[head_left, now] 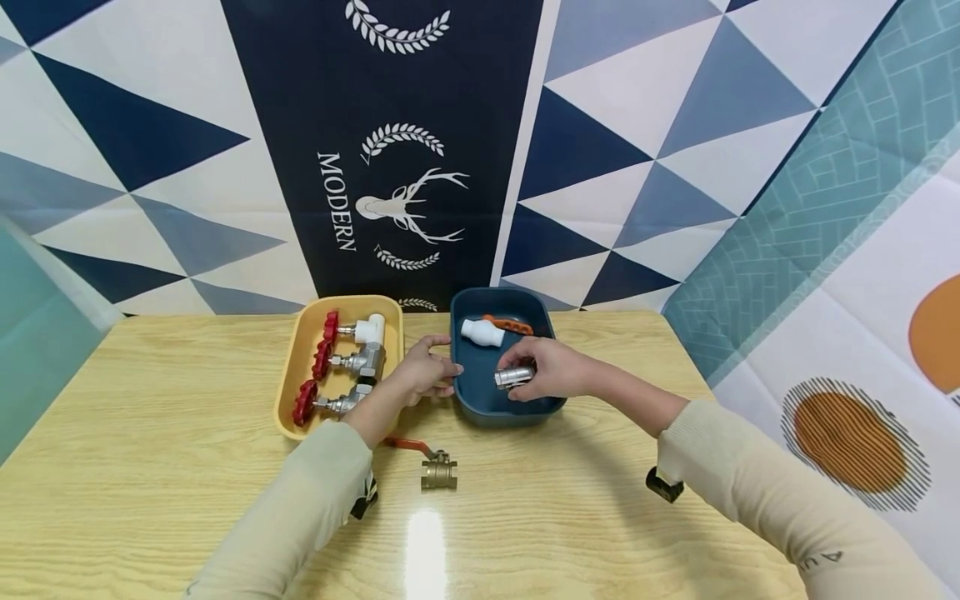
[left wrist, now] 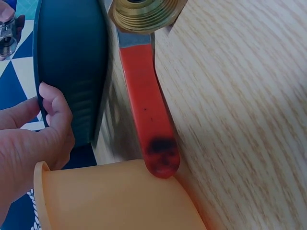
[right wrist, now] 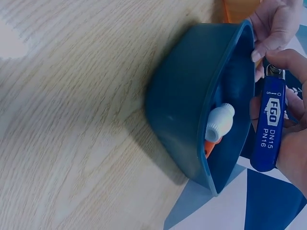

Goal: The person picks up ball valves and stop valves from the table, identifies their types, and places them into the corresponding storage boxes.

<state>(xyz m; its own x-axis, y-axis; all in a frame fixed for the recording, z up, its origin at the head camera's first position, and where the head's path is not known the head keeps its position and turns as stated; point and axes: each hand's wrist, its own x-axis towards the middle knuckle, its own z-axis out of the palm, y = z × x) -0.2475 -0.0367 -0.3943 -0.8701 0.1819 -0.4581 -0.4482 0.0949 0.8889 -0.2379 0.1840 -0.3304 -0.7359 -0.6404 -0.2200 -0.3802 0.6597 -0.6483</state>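
My right hand (head_left: pixel 553 368) grips a silver ball valve (head_left: pixel 513 377) above the dark blue bin (head_left: pixel 491 415). Its long blue lever handle (right wrist: pixel 269 127), printed FGO DN15 PN16, shows in the right wrist view. At the bin's left side, my left hand (head_left: pixel 426 372) pinches the rim between thumb and fingers. Inside lies a white plastic valve (head_left: pixel 482 333) with an orange handle (head_left: pixel 513 325). On the table in front, a brass ball valve (head_left: pixel 439 473) has a red lever (left wrist: pixel 146 100) whose end reaches the yellow bin.
Left of the blue bin stands a yellow bin (head_left: pixel 288 400) holding metal valves (head_left: pixel 362 362) and a white valve (head_left: pixel 369 330), all with red handwheels (head_left: pixel 304 402). A patterned cloth (head_left: pixel 585 167) hangs behind the wooden table (head_left: pixel 570 517).
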